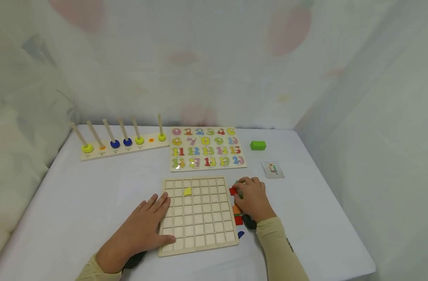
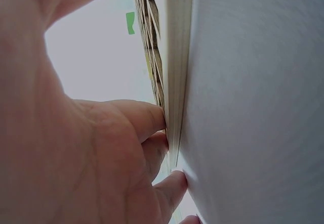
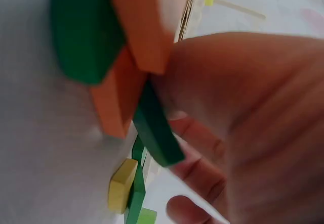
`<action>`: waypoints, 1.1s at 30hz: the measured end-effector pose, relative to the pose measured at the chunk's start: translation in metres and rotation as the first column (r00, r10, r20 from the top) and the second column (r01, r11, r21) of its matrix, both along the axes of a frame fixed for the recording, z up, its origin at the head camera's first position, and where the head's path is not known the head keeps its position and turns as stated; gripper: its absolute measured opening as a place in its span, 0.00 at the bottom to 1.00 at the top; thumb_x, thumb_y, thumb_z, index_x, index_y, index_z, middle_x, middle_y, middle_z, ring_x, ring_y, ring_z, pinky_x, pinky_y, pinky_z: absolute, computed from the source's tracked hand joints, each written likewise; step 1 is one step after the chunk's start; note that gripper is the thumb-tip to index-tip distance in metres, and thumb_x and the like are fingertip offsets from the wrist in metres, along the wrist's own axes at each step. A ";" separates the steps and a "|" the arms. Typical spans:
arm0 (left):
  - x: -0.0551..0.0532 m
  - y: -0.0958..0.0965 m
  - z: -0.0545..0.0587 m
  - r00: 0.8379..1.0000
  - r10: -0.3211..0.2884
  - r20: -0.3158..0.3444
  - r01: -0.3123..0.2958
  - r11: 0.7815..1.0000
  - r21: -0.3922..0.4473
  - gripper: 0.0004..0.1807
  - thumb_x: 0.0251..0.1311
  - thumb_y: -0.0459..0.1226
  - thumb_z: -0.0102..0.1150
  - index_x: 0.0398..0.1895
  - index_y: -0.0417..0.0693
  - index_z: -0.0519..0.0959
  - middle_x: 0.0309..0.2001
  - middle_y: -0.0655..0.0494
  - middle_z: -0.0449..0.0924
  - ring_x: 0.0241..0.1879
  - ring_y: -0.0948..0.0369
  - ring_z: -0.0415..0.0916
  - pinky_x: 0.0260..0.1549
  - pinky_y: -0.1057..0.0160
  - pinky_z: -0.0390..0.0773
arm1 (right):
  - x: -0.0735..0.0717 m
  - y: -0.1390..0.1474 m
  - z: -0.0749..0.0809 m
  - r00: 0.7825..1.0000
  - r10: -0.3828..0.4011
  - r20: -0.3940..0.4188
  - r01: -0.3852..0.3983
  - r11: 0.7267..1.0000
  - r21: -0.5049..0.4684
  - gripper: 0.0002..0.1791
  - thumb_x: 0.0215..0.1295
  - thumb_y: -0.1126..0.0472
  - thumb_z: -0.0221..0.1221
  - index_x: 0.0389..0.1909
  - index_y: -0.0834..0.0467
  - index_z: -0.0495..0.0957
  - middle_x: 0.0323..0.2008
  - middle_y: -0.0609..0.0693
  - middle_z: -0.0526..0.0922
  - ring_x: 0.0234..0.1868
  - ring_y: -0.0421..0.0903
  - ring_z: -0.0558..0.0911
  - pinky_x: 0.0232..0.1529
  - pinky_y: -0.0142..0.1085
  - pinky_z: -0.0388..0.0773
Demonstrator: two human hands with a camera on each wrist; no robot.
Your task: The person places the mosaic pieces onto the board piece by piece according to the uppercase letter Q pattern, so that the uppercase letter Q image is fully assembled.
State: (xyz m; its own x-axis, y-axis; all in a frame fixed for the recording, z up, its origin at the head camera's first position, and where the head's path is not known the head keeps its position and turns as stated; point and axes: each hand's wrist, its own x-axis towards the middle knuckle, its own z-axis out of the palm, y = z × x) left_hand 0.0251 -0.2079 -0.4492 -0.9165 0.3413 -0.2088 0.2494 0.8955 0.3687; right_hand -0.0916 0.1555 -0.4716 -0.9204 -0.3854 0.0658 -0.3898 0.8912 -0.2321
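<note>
A wooden grid board (image 1: 198, 252) lies flat on the table, with one yellow piece (image 1: 187, 191) in a cell of its upper part. My left hand (image 1: 141, 226) rests on the board's left side, fingers spread; the left wrist view shows fingertips at the board's edge. Just right of the board, my right hand (image 1: 254, 199) bends over a pile of coloured blocks. Its thumb and fingers pinch a dark green block (image 3: 158, 128). Around it lie an orange block (image 1: 237, 210), a red block (image 1: 238, 221), a blue piece (image 1: 241, 234) and a yellow block (image 3: 122, 186).
Behind the board lies a number puzzle (image 1: 208, 148). A peg stand (image 1: 126, 149) with yellow and blue rings is at the back left. To the right are a bright green block (image 1: 258, 145) and a small pattern card (image 1: 273, 169). White cloth walls border the table.
</note>
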 end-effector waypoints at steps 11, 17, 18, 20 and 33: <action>-0.004 0.002 0.000 1.000 -0.008 0.025 0.008 1.000 0.014 0.70 0.53 0.78 0.62 0.85 0.39 0.57 0.85 0.43 0.50 0.82 0.37 0.47 0.74 0.30 0.52 | 0.009 -0.038 0.024 0.984 0.153 -0.095 -0.163 0.982 -0.098 0.10 0.57 0.51 0.73 0.37 0.51 0.91 0.40 0.44 0.89 0.39 0.46 0.82 0.36 0.40 0.81; -0.003 0.004 -0.002 0.999 -0.002 0.041 0.002 1.000 0.015 0.69 0.53 0.77 0.63 0.85 0.40 0.57 0.85 0.44 0.49 0.83 0.38 0.46 0.75 0.31 0.52 | 0.001 -0.092 0.027 0.944 0.329 -0.037 -0.331 0.943 -0.044 0.05 0.67 0.53 0.73 0.36 0.50 0.94 0.35 0.41 0.90 0.37 0.42 0.84 0.37 0.33 0.81; -0.003 0.004 -0.002 0.999 -0.002 0.046 0.001 1.000 0.015 0.69 0.53 0.77 0.64 0.85 0.40 0.57 0.85 0.44 0.49 0.83 0.38 0.45 0.75 0.31 0.51 | -0.001 -0.097 0.026 0.944 0.330 -0.031 -0.330 0.944 -0.016 0.06 0.68 0.53 0.73 0.37 0.49 0.94 0.35 0.41 0.90 0.37 0.42 0.83 0.36 0.33 0.81; -0.003 0.005 -0.002 0.998 0.001 0.057 -0.002 1.000 0.016 0.68 0.53 0.76 0.64 0.85 0.40 0.57 0.85 0.44 0.49 0.83 0.38 0.45 0.75 0.31 0.51 | -0.004 -0.105 0.024 0.942 0.334 -0.035 -0.332 0.942 0.042 0.05 0.69 0.52 0.74 0.38 0.48 0.95 0.37 0.41 0.90 0.37 0.43 0.83 0.36 0.33 0.81; 0.002 -0.001 0.009 0.998 0.024 0.060 -0.024 1.000 0.001 0.68 0.53 0.75 0.67 0.85 0.40 0.58 0.85 0.45 0.50 0.83 0.39 0.45 0.76 0.32 0.51 | 0.004 -0.108 0.030 0.912 0.377 -0.164 -0.360 0.925 0.124 0.02 0.69 0.56 0.72 0.36 0.47 0.93 0.40 0.41 0.89 0.36 0.44 0.82 0.34 0.37 0.81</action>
State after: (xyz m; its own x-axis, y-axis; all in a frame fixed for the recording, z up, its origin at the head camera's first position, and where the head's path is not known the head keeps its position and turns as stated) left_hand 0.0268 -0.2085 -0.4406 -0.9103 0.3196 -0.2631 0.2050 0.9002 0.3842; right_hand -0.0876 0.0472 -0.4412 -0.6873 -0.7068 0.1673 -0.7221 0.6897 -0.0527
